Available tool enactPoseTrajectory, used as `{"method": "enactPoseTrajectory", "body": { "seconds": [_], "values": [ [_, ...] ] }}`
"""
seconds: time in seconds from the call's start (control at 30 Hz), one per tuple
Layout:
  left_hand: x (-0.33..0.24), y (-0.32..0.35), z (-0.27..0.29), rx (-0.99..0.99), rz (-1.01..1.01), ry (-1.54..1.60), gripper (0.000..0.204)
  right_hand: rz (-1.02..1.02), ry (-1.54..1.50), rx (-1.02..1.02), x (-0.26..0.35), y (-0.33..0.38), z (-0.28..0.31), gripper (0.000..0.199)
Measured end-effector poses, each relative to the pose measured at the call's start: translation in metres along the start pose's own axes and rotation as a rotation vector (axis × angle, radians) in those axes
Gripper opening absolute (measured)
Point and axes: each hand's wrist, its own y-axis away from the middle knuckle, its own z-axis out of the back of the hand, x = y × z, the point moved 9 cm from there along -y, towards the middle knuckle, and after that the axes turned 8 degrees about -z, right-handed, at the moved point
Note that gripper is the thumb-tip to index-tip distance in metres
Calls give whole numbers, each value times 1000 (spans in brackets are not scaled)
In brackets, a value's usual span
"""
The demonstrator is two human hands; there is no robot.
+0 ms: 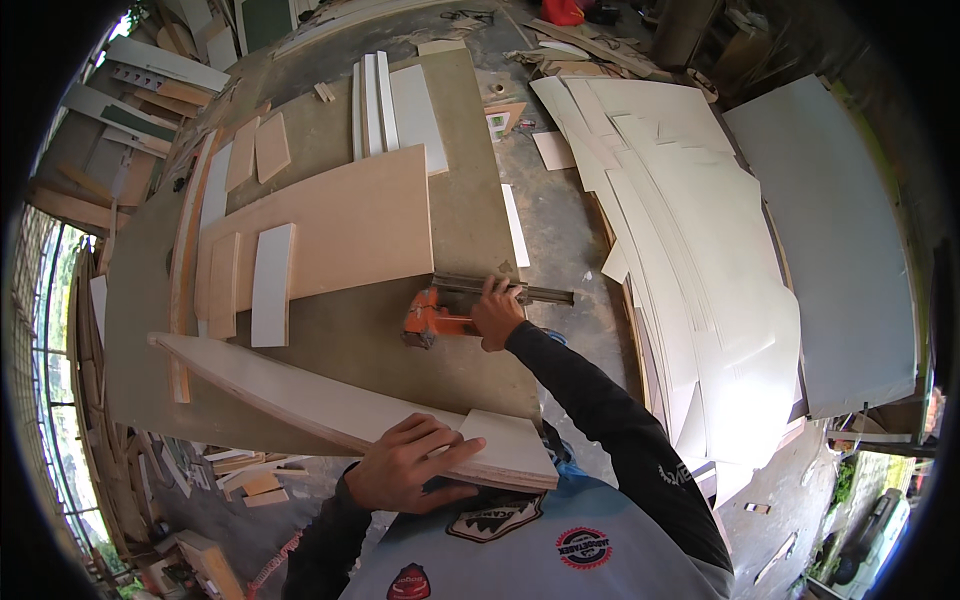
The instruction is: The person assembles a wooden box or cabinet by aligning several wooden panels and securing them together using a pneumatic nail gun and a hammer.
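In front of my body a long white board (300,397) lies at a slant across the table's near edge. A shorter white piece (510,445) sits on its near right end. My left hand (415,465) grips the long board beside the short piece, fingers over the top and one finger reaching toward the short piece. Farther out, my right hand (497,313) is closed around the dark metal magazine of an orange nail gun (428,318), which lies on its side on the tabletop. The palm and some fingertips of my right hand are hidden.
The brown worktable (400,370) carries a large tan panel (350,220), a small white board (271,285) and several white strips (375,105). To the right stands a stack of white sheets (690,250), with a grey panel (830,240) past it. Offcuts (262,487) litter the floor at left.
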Motion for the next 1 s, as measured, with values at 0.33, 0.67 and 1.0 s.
{"method": "enactPoseTrajectory", "body": {
  "seconds": [0.33, 0.67, 1.0],
  "values": [
    [5, 0, 4, 36, -38, 82, 61, 169, -947, 662, -26, -18, 5, 28],
    [11, -1, -1, 200, -54, 122, 64, -73, -1852, 659, -107, -8, -42, 24],
    [20, -13, 6, 495, -176, 257, 70, -444, -2182, -342, -236, 102, -67, 29]
  ]
}}
